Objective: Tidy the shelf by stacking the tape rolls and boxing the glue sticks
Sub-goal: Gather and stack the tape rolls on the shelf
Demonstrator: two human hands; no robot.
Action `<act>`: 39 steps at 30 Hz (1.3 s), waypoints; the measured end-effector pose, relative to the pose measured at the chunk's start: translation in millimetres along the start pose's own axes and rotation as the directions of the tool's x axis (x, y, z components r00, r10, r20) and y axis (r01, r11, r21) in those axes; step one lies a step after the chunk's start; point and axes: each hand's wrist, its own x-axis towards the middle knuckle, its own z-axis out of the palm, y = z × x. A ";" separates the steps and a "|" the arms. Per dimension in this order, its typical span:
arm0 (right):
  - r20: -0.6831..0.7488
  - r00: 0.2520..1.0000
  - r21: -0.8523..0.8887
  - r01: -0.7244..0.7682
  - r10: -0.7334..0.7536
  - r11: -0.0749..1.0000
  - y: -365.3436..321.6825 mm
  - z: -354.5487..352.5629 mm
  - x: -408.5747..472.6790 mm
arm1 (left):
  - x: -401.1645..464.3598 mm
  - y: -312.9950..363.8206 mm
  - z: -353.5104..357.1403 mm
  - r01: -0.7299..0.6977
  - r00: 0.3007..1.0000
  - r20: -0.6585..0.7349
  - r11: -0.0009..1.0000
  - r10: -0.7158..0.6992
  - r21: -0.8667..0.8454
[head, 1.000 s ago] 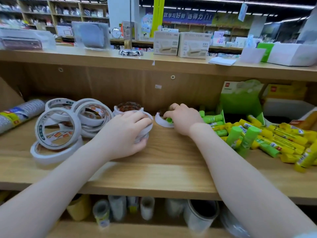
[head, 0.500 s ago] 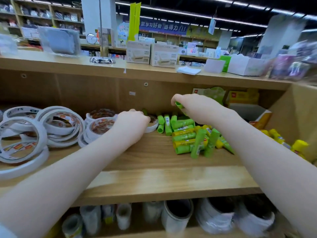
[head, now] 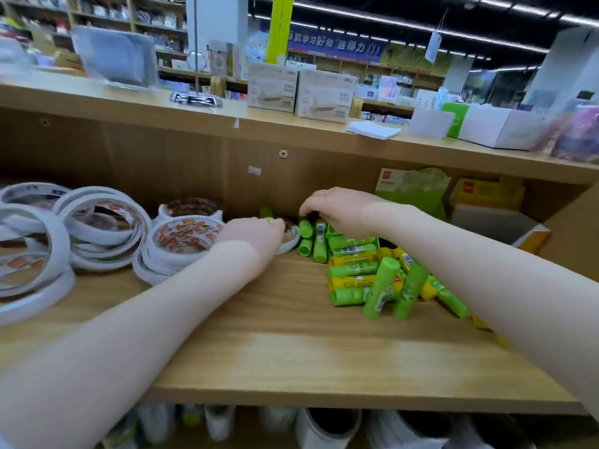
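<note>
- Left hand (head: 256, 236) curled over a small tape roll (head: 289, 238), a green glue stick (head: 268, 219) at its fingertips.
- Right hand (head: 340, 210), fingers bent down, touches the green glue sticks (head: 353, 270) heaped on the wooden shelf (head: 291, 335); grip unclear.
- Tape rolls (head: 97, 228) lie left; green box (head: 413, 189) stands behind.

Both my bare forearms reach forward, my left hand (head: 251, 236) curled knuckles-up, my right hand (head: 340, 210) arched with fingertips pointing down.
</note>
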 end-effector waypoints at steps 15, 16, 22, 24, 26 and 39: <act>0.184 0.854 -0.092 0.507 -0.486 0.857 -14.7 -0.1 54.2 | -0.9 -40.1 2.1 -0.219 0.973 0.059 0.971 0.225 -0.094; 0.198 0.847 -0.192 0.527 -0.493 0.828 -15.0 2.5 56.7 | -1.6 -39.9 1.7 -0.232 0.970 0.047 0.968 0.237 -0.099; 0.155 0.865 -0.464 0.490 -0.477 0.738 -11.6 0.4 59.3 | -4.8 -36.6 -1.9 -0.194 0.976 0.078 0.974 0.204 -0.120; 0.051 0.888 -0.443 0.429 -0.456 0.787 -3.3 -11.5 48.8 | -5.1 -35.0 -1.9 -0.187 0.977 0.089 0.977 0.196 -0.102; -0.010 0.926 -0.332 0.354 -0.378 0.874 7.2 -25.3 32.3 | -3.9 -32.0 -1.7 -0.170 0.983 0.061 0.982 0.175 -0.078; 0.245 0.962 -0.038 0.132 -0.119 0.991 14.1 -7.5 -20.3 | 3.3 -11.3 10.5 -0.011 0.997 -0.076 0.995 0.018 0.100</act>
